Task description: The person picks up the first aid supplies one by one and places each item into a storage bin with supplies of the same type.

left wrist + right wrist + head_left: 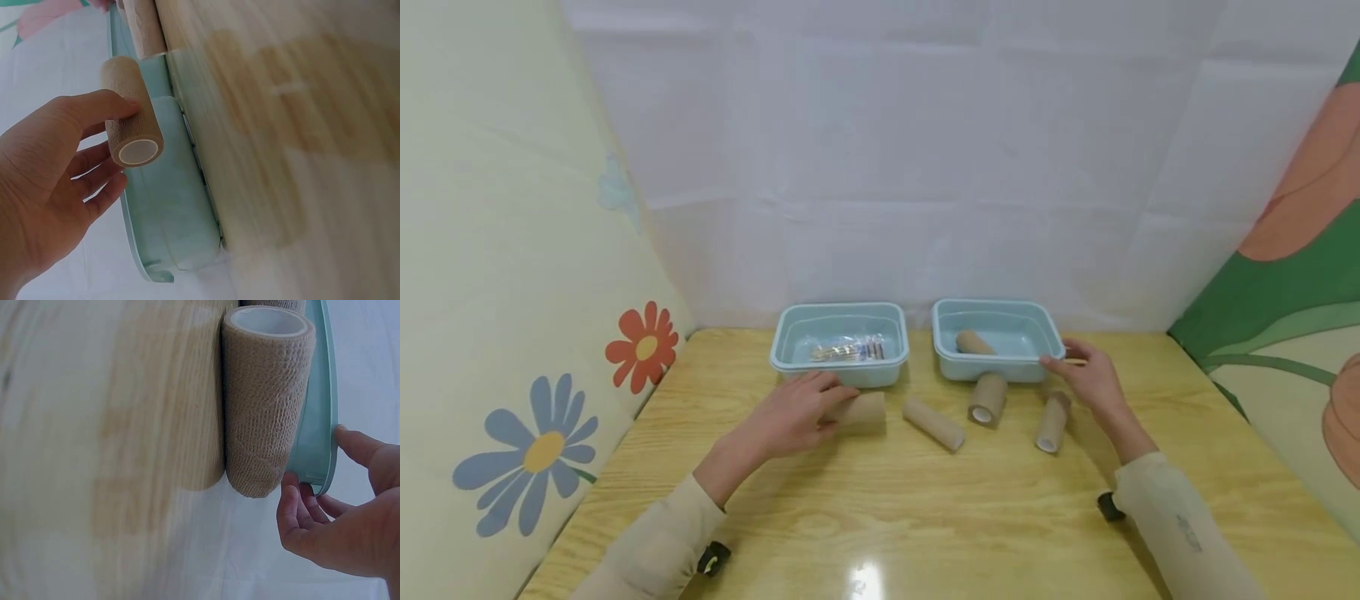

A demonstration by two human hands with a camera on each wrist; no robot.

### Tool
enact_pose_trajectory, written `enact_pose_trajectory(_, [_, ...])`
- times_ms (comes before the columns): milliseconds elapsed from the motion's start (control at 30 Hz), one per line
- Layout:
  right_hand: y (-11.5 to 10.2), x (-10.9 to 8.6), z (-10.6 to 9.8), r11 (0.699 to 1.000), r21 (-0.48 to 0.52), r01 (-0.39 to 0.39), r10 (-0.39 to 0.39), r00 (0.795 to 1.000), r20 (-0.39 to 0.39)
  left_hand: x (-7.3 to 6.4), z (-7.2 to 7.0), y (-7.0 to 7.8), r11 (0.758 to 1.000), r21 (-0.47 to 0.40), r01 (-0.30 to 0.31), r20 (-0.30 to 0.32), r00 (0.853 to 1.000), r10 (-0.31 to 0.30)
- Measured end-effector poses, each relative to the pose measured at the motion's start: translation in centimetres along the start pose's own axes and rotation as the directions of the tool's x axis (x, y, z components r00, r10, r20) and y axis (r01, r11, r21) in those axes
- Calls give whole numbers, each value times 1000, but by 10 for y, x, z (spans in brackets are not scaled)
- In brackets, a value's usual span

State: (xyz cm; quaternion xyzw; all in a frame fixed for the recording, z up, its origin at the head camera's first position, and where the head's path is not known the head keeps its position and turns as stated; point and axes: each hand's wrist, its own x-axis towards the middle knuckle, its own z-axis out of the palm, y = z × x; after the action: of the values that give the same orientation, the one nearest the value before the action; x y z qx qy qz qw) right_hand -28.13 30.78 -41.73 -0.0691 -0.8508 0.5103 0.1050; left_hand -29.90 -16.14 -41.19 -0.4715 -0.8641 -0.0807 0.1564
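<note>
My left hand (797, 414) pinches a tan bandage roll (867, 408) between thumb and fingers, in front of the left light-blue tray (880, 377). In the left wrist view, the white core of this bandage roll (130, 103) faces the camera. With its thumb at the rim and fingers below, my right hand (1093, 383) grips the right corner of the other light-blue tray (955, 367). Beside those fingers, a textured bandage roll (265, 406) rests on the table in the right wrist view. One more bandage roll (974, 342) lies inside the right tray.
Packs of thin sticks, apparently cotton swabs (850, 350), lie in the left tray. Between the hands, a slim roll (933, 423) and a thicker roll (992, 392) lie on the wooden table (925, 517). A white sheet (880, 167) hangs behind the trays.
</note>
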Motion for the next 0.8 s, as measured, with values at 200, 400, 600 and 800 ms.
enact_pose_trajectory(200, [1,1,-1,1000,6,27,-27,1000,1,5,0,3,994,-105,-6,-32,999,2])
enact_pose_trajectory(400, [3,3,1,999,9,40,-40,999,3,7,3,9,973,-229,29,-49,998,-41])
enact_pose_trajectory(600, [5,4,1,999,2,43,-43,999,-7,14,7,21,957,-285,48,-54,996,-66])
enact_pose_trajectory(800, [5,5,1,999,6,42,-42,999,-11,21,8,35,948,-307,85,-31,995,-99])
